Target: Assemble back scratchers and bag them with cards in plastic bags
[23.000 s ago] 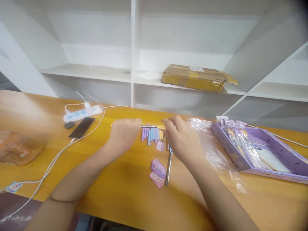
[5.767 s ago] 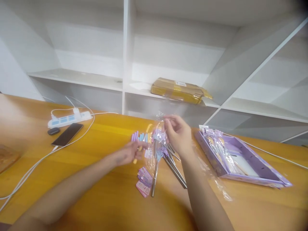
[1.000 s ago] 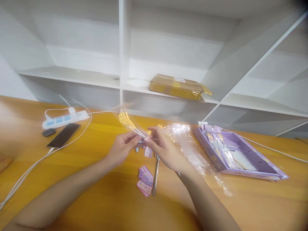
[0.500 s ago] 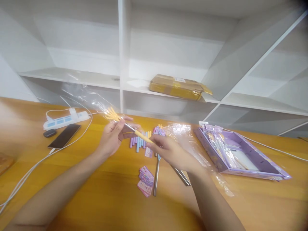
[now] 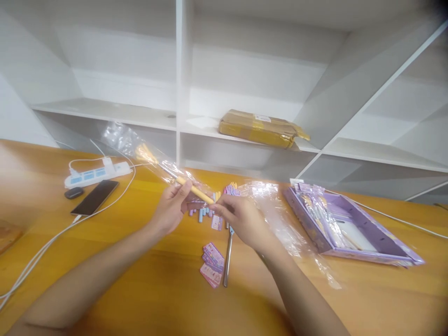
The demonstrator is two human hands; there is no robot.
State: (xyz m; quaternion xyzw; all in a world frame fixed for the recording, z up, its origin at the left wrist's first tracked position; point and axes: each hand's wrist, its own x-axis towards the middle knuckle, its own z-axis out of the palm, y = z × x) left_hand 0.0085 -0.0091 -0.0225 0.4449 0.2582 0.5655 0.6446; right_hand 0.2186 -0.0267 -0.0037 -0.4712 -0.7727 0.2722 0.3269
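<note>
A yellow back scratcher [image 5: 200,191] with a metal rod slants up to the left, its hand-shaped head inside a clear plastic sleeve [image 5: 121,135]. My left hand [image 5: 171,205] is closed around the handle and the sleeve's mouth. The fingertips of my right hand [image 5: 241,214] pinch the handle's lower end. Behind my hands lie short pastel tubes [image 5: 200,214], partly hidden, and more scratcher heads [image 5: 232,188]. Below them are a small fan of pink and purple cards [image 5: 212,265], a single card [image 5: 216,222] and a metal rod with a blue part [image 5: 228,256].
Clear plastic sleeves [image 5: 276,210] lie right of my right hand. Beyond them stands a purple box [image 5: 371,259] holding wrapped scratchers [image 5: 324,214]. At left are a power strip [image 5: 98,175], a phone [image 5: 95,197], a black case [image 5: 73,193] and cables. A taped carton [image 5: 257,128] rests on the shelf.
The back scratcher has gone further into the sleeve, up and left. My left hand has shifted its hold from the metal rod to the yellow handle; my right hand now grips the handle's end.
</note>
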